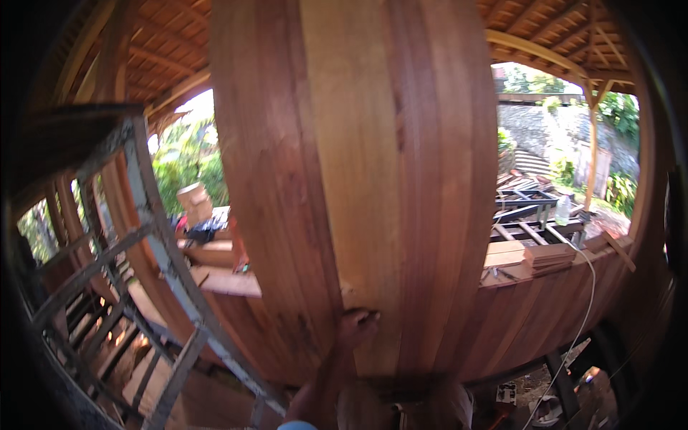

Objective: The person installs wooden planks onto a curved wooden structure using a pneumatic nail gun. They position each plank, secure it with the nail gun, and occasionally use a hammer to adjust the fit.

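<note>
Directly ahead stands a tall panel of upright wooden boards point(358, 179), reddish brown with a paler strip down the middle. My left hand point(358, 327) is against its lower part, fingers curled closed, at the edge between a reddish board and the pale one. A small dark tip shows at the fingers, but I cannot make out what they hold. The left forearm point(322, 380) rises from the lower edge, with a bit of light blue sleeve point(297, 425) at the bottom. My right hand is out of view.
A worn metal scaffold frame point(147, 208) stands at left. On the right ledge lie stacked wood pieces point(548, 258) and small tools point(499, 274); a pale cord point(589, 301) hangs down past it. Dark items sit on the left ledge. Debris lies below right.
</note>
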